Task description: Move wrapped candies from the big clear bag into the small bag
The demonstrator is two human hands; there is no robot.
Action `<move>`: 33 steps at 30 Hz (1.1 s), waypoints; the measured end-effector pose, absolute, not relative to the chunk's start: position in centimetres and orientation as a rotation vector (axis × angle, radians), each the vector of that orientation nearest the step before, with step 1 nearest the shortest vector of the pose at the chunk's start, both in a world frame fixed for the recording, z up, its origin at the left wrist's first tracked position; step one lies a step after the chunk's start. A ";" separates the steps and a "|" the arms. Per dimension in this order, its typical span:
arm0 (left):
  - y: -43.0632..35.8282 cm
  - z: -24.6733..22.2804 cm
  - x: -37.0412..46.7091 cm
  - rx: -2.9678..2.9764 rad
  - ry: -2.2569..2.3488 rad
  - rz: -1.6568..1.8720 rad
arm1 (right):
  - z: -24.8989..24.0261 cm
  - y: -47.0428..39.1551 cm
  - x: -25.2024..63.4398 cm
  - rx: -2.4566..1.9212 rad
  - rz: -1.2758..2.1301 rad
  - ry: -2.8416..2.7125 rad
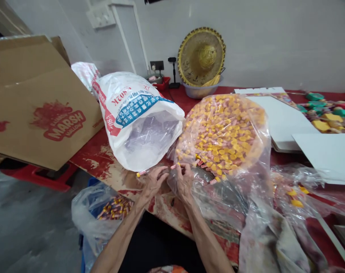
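Note:
My right hand [185, 177] pinches a small pink tube with a yellow end [173, 167] between thumb and fingertips. Just left of it, my left hand [154, 179] has its fingers curled. Another slim tube with a yellow cap [142, 173] sticks out on that hand's far side and seems gripped in its fingers, which partly hide it. A large clear plastic bag [262, 132] full of pink tubes and yellow caps [223, 140] lies just beyond my right hand. Behind my left hand, a white printed sack [132, 98] lies with its mouth facing me.
Below the table's left edge, a blue bin lined with clear plastic [85, 203] holds many capped tubes [117, 207]. A large cardboard box [38, 102] stands at left. White boards [286, 117], wooden-looking coloured pieces [331, 117] and a cloth [263, 239] are at right. A straw hat [189, 57] leans against the wall.

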State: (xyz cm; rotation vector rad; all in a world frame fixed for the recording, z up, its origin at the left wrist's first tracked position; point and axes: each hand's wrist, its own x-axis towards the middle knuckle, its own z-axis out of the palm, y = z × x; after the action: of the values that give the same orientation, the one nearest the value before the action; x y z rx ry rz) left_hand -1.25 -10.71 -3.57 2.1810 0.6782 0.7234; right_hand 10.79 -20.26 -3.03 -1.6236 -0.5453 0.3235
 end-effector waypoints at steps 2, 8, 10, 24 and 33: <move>-11.2 -2.9 -1.2 2.069 0.715 0.728 | -2.5 -20.4 10.5 -1.560 0.447 -0.596; -11.0 -1.1 -2.5 2.275 0.845 0.722 | -3.1 -20.5 10.8 -1.548 0.511 -0.912; -11.0 -0.8 -2.5 2.498 0.870 0.572 | -3.9 -20.4 11.0 -1.628 0.354 -0.935; -8.4 2.0 0.4 2.436 0.712 0.100 | -4.4 -22.5 13.9 -1.749 -0.233 -0.535; -12.2 -0.5 0.1 2.630 0.614 0.367 | -6.7 -23.2 16.1 -2.161 -0.192 -0.821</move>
State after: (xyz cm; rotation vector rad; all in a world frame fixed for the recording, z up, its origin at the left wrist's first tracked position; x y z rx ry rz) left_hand 0.10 -12.23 -0.45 2.6302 0.6141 0.3673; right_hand 16.14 -23.22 -6.75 -2.1609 -0.8207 -0.1919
